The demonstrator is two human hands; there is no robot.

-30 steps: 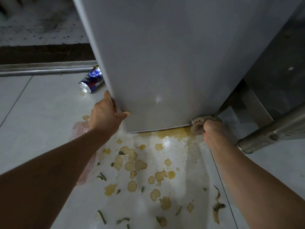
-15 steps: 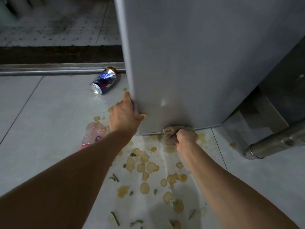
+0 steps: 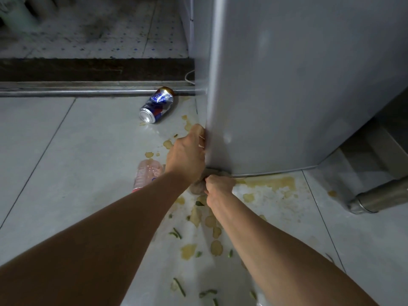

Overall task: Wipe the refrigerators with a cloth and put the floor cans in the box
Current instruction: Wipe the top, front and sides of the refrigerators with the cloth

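Refrigerator (image 3: 298, 85): grey, upright on the tiled floor (image 3: 66, 162), its lower front corner nearest the camera; cloth (image 3: 199, 186): small, brownish, bunched at the base of that corner, touching both cabinet and floor; right hand (image 3: 219, 184): fingers curled round the cloth, pressing it against the bottom edge; left hand (image 3: 187, 155): laid on the vertical corner edge just above, fingers wrapped round to the far side, apparently bracing; can (image 3: 157, 105): blue and silver, dented, lying on its side near the metal threshold rail (image 3: 77, 92), well apart from both hands, not yet collected; plastic bottle (image 3: 146, 175): pinkish, lying on the floor just beside the left forearm; spill (image 3: 269, 182): yellowish puddle and droplets with green scraps, spread under the cabinet front and toward the camera; box: not in view. Risks, by judgement: cloth sits at the puddle margin, so further passes may carry liquid up onto the cabinet and smear it; wet tile underfoot invites a slip; can appears to leak at its mouth, so lifting it mouth-down could add drips.
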